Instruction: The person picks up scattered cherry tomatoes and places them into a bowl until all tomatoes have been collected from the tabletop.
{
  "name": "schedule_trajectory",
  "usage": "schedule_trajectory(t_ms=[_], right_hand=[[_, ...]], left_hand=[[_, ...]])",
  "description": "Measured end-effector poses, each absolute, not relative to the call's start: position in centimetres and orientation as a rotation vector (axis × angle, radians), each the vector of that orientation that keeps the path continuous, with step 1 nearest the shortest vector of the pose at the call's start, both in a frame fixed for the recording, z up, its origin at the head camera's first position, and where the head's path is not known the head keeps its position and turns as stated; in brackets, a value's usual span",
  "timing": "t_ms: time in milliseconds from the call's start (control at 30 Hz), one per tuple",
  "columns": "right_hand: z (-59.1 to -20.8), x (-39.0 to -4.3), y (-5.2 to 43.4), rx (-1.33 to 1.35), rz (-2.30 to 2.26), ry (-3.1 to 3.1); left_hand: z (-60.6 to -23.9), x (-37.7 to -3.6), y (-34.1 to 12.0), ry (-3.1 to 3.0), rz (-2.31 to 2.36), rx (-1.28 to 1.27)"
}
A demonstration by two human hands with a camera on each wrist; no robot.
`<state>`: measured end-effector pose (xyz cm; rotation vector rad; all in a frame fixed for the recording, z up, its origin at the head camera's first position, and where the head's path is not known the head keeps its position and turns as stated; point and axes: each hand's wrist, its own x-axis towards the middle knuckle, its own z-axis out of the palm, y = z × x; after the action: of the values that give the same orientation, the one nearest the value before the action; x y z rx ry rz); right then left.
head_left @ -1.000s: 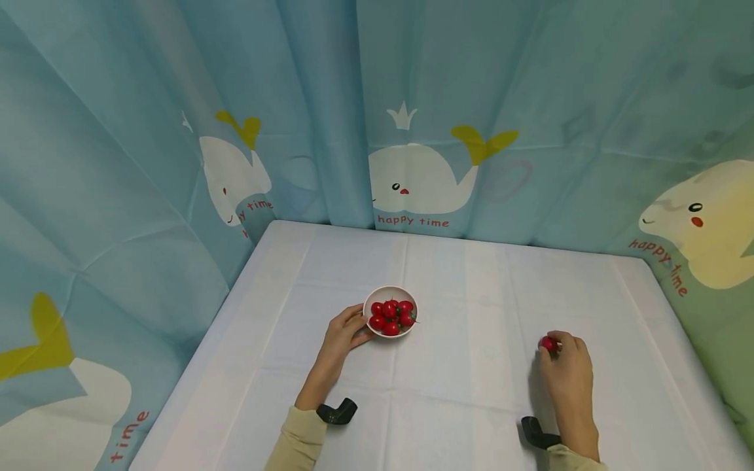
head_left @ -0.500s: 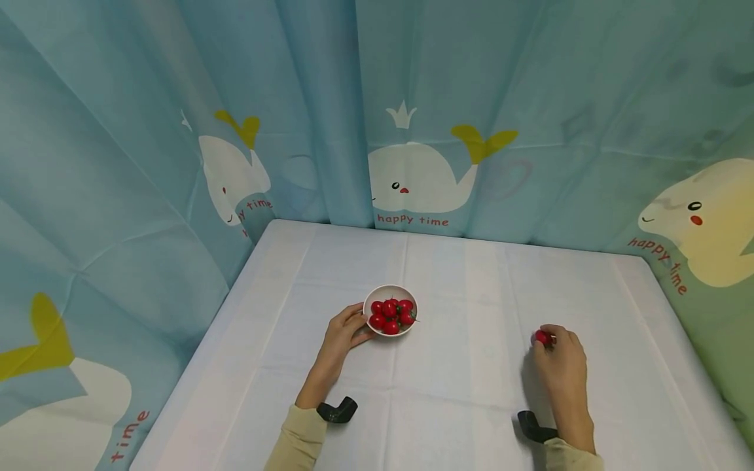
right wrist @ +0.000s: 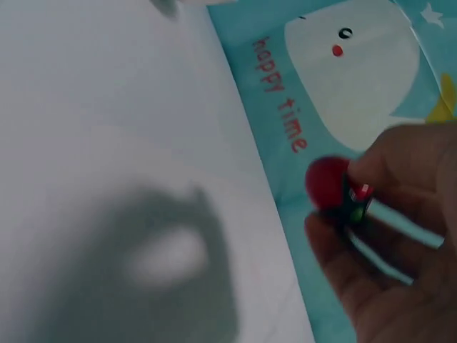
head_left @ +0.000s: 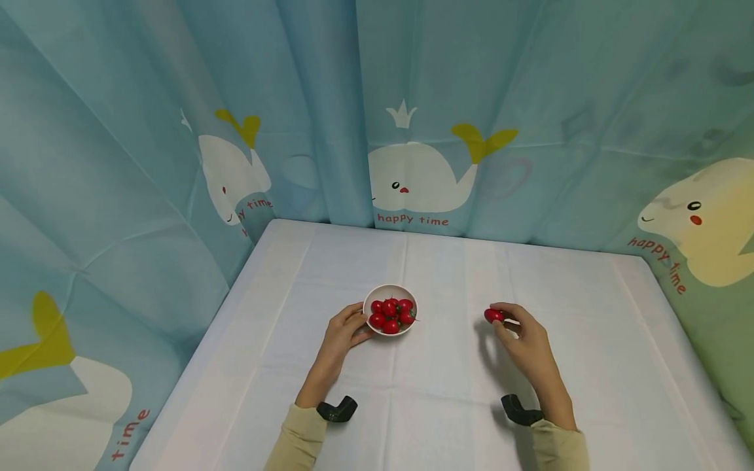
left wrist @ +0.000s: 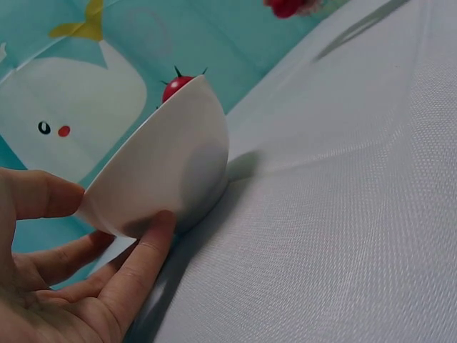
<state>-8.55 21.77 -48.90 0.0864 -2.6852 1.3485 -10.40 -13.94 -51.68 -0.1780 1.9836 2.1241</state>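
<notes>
A: How many cherry tomatoes?

B: About six in the white bowl point(head_left: 390, 292), heaped together, so the count is rough, plus one cherry tomato point(head_left: 493, 316) pinched in the right hand's point(head_left: 524, 340) fingertips above the white tablecloth point(head_left: 448, 405).

A: Which way does it lie?

B: Roundish; in the right wrist view its green stem end faces the fingers.

A: The left hand point(head_left: 340, 333)?

B: Fingers curled round the bowl's near-left wall.

A: Any change?

B: The right hand has carried the tomato left, towards the bowl; bowl and left hand haven't shifted.
</notes>
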Motion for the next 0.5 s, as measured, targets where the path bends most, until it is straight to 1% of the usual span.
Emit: schedule_trajectory(t_ms=[233, 500], right_hand=[[-49.4, -9.8, 19.9, 0.366, 1.534, -2.577], [-49.4, -11.2, 17.3, 0.517, 1.606, -2.542]], left_hand=[[-51.6, -10.4, -14.0, 1.987, 2.126, -0.163], [-51.6, -10.3, -13.9, 1.984, 2.137, -0.168]])
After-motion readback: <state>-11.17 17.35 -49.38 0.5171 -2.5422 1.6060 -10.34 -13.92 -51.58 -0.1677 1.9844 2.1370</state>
